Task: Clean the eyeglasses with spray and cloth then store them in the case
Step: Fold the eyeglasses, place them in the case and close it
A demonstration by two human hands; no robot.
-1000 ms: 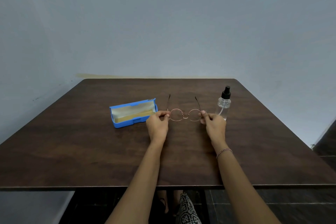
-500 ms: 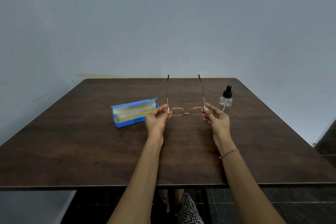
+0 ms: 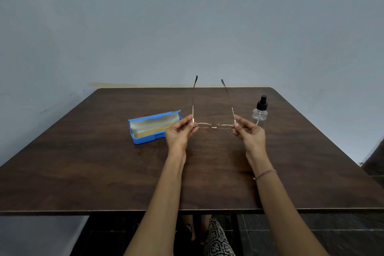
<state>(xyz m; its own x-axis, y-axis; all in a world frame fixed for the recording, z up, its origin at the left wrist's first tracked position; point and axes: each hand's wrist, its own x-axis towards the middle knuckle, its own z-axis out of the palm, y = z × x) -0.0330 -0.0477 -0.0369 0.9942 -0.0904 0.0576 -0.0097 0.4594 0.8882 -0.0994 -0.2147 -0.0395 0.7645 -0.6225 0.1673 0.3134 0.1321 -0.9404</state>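
"head view, far left first?"
"blue case (image 3: 154, 129), lying open on the dark wooden tabletop (image 3: 83, 162). pale lining and a yellowish strip inside; cloth or padding, cannot tell."
"next over?"
"left hand (image 3: 178, 134), up off the tabletop just right of the case, pinching the left hinge corner of the eyeglasses (image 3: 214, 125) between thumb and fingertips."
"and the eyeglasses themselves?"
"thin metal frame, held in the air between both hands. lenses seen nearly edge-on, both temples unfolded and pointing away toward the wall."
"right side?"
"right hand (image 3: 250, 134), clamped on the other hinge corner the same way, with a beaded bracelet (image 3: 265, 173) on the wrist. clear spray bottle (image 3: 260, 112) with a black pump, standing upright on the tabletop just behind that hand, lower part hidden by the fingers."
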